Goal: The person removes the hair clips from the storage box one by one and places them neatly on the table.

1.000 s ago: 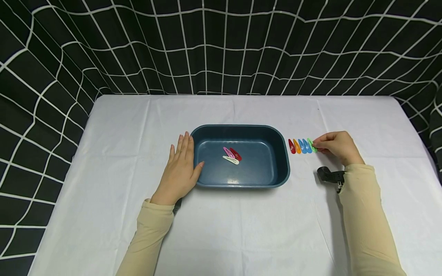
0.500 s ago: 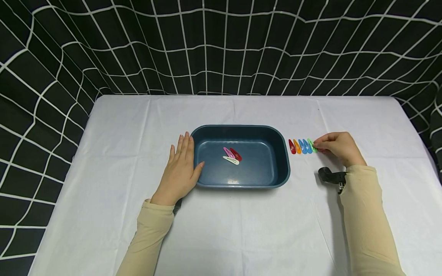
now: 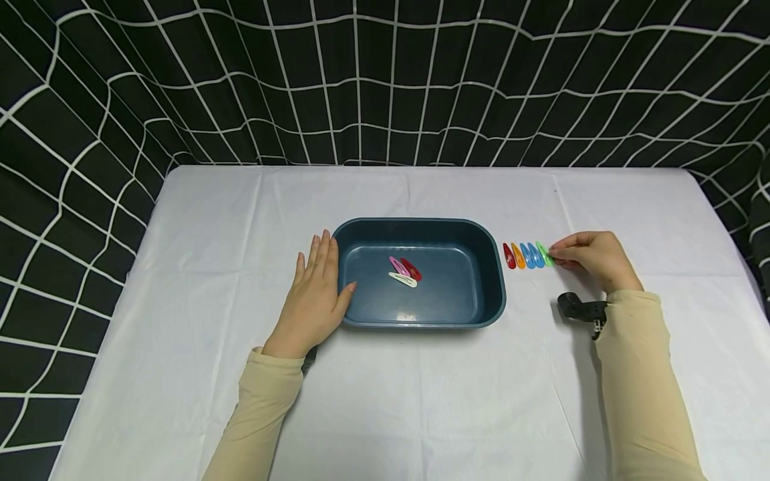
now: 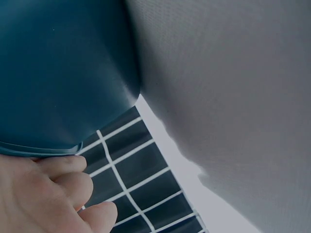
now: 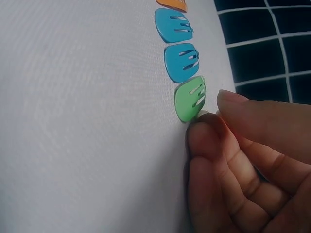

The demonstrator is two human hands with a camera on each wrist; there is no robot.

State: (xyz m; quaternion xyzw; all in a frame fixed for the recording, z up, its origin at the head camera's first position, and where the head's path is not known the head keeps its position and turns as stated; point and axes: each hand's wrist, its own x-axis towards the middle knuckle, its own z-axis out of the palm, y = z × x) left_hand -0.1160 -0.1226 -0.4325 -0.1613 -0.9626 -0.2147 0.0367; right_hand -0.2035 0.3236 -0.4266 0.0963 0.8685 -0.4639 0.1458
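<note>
My left hand (image 3: 313, 290) rests along the left wall of a dark blue rectangular tray (image 3: 415, 326), fingers straight and thumb over its rim. Inside the tray lie a pink snap hair clip (image 3: 397, 266), a red one (image 3: 412, 268) and a white one (image 3: 403, 279). Right of the tray, clips form a row: red (image 3: 509, 256), orange (image 3: 518, 256), two blue (image 3: 527, 255) and green (image 3: 544, 254). My right hand (image 3: 595, 259) is at the green clip's right side. In the right wrist view its loosely bent fingers (image 5: 206, 141) sit beside the green hair clip (image 5: 188, 101), with no clip seen between them.
A white cloth (image 3: 421, 394) covers the table, with fold creases. Black fabric with a white grid (image 3: 385, 80) hangs behind and at the sides. A black wrist camera mount (image 3: 580, 307) juts from the right sleeve, just above the cloth.
My right hand has drawn slightly to the right, baring more of the green hair clip, which stays in the row. The left hand and tray have not visibly moved.
</note>
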